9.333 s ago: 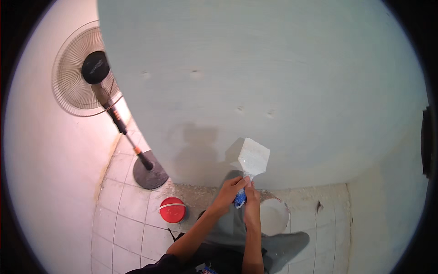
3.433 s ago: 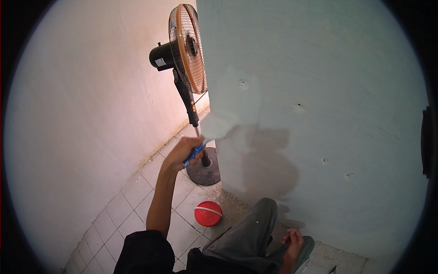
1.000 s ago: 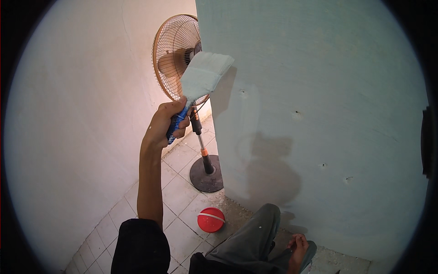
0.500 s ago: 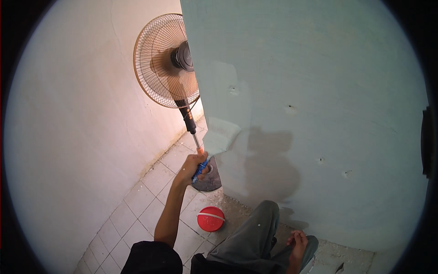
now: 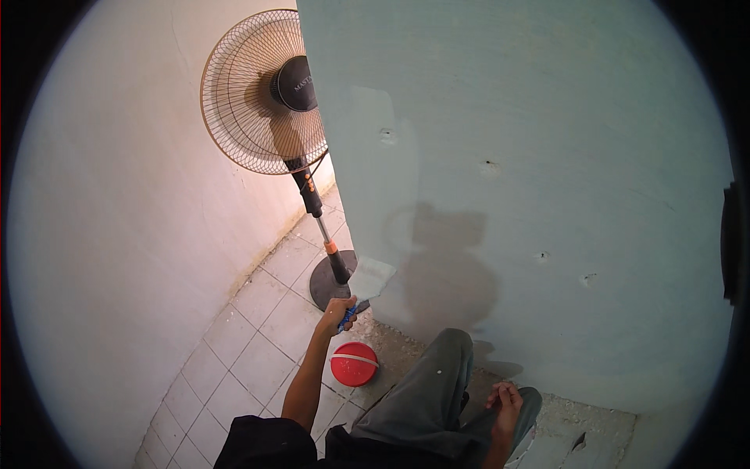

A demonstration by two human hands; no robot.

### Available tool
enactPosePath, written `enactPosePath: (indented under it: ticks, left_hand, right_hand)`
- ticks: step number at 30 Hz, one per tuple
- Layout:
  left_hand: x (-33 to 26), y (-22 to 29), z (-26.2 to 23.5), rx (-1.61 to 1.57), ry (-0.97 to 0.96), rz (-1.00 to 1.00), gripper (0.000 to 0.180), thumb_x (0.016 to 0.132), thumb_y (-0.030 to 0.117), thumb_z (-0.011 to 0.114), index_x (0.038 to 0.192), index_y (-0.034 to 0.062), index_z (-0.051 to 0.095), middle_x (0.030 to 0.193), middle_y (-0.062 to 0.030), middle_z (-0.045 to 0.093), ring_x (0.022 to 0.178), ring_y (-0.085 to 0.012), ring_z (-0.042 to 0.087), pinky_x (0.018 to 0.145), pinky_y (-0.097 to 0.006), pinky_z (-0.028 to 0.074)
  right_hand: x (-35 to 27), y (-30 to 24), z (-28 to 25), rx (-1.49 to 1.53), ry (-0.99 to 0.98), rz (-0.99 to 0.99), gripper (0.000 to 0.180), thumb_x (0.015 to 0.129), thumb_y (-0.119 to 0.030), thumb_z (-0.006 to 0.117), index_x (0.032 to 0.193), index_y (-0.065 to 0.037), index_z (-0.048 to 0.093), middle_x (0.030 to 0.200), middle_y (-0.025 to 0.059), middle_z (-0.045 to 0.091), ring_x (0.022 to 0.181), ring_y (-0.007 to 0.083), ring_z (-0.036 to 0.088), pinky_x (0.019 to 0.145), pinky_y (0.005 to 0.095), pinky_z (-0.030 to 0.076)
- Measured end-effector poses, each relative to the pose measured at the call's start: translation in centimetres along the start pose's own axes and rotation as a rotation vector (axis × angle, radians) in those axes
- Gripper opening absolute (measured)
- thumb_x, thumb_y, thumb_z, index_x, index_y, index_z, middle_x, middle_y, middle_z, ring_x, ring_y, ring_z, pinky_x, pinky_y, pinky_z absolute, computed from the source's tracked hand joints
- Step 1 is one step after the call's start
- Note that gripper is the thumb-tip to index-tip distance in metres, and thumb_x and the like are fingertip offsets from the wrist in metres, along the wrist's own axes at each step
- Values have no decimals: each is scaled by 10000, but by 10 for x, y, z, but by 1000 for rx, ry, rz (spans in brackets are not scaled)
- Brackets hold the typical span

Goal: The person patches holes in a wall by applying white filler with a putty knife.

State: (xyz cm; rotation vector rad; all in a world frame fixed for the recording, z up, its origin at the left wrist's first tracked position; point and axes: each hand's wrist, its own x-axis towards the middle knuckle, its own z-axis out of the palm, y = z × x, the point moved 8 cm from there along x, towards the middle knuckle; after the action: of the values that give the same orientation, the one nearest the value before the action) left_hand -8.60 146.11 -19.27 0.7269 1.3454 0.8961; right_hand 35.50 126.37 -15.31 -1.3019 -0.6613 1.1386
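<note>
My left hand (image 5: 337,310) grips the blue handle of a wide putty knife (image 5: 370,279), whose pale blade lies flat against the low left edge of the light green wall (image 5: 547,156). A smoother, paler streak runs up the wall above the blade. My right hand (image 5: 504,400) rests on my knee, fingers curled and holding nothing that I can see. A red lidded tub (image 5: 353,364) stands on the floor just below my left hand.
A standing fan (image 5: 269,94) on a black round base (image 5: 332,283) stands in the corner by the wall's edge. A cream wall (image 5: 117,234) is at the left. The floor is white tile (image 5: 234,344), with rough debris along the wall's foot.
My left hand has drawn the putty knife from high by the fan's head down to the low part of the wall's edge. The right hand has stayed on my knee.
</note>
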Motion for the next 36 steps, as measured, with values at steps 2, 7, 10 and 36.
enactPosePath:
  ticks: [2, 7, 10, 36]
  left_hand:
    - [1, -6, -1, 11, 10, -13, 378, 975, 330, 507, 744, 31, 515, 539, -52, 476, 357, -108, 383, 309, -248, 279]
    - [-2, -7, -6, 4, 30, -17, 367, 969, 321, 519, 743, 31, 515, 543, -60, 483, 360, -110, 392, 309, -246, 285]
    - [-3, -8, -8, 10, 39, -37, 358, 966, 309, 524, 741, 30, 514, 546, -65, 491, 362, -112, 397, 309, -245, 286]
    - [-102, 190, 16, 26, -80, 161, 361, 977, 348, 493, 789, 40, 516, 542, -23, 462, 362, -72, 340, 319, -223, 266]
  right_hand:
    - [-1, -4, 2, -6, 0, 0, 199, 958, -178, 521, 888, -23, 624, 651, 35, 562, 548, 112, 517, 505, 246, 427]
    - [2, -8, 0, 4, 19, -14, 205, 958, -190, 526, 892, -23, 624, 652, 38, 554, 540, 113, 510, 512, 252, 434]
    - [4, -12, 1, -9, 13, -4, 204, 958, -189, 527, 891, -21, 622, 653, 37, 551, 537, 116, 508, 515, 254, 435]
    - [8, -17, 1, 6, 4, -18, 204, 959, -178, 518, 882, -20, 621, 652, 33, 553, 538, 113, 505, 514, 252, 422]
